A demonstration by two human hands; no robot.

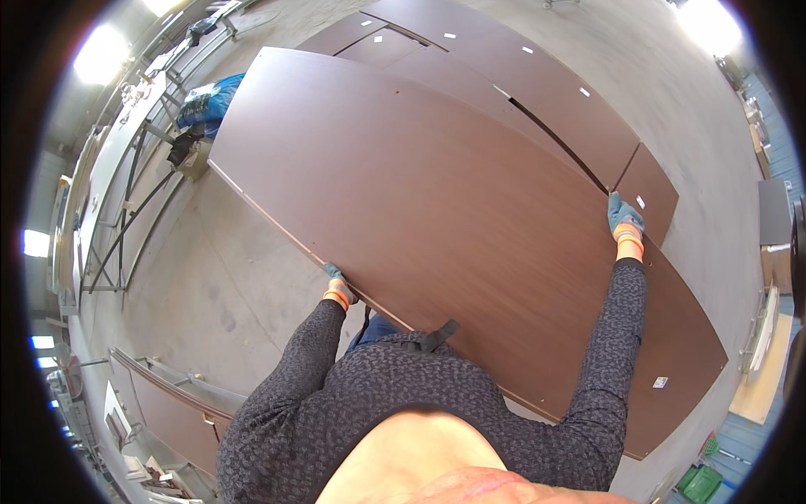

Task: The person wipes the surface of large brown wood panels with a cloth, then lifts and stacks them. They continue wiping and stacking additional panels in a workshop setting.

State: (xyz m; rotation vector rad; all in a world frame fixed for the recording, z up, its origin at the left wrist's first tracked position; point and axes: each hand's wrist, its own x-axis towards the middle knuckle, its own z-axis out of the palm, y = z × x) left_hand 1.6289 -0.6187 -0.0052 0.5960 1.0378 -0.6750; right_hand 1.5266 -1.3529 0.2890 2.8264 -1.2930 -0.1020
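Note:
A large, flat brown panel (420,193) lies across the view in front of my body, with a white sticker near its right end. My left hand (338,287), in a grey-blue glove with an orange cuff, grips its near edge, thumb on top and the other fingers hidden below. At the far edge my right hand (625,218), gloved alike, is closed round the rim. Just beyond lie more brown panels (554,92) with small white stickers; a dark gap runs between them and the panel I hold.
A long metal-legged table (126,160) stands at the left, with a blue bag (210,102) beside it. Brown boards on a frame (168,412) are at the lower left. Leaning boards (764,353) and a green dustpan-like thing (699,484) line the right side.

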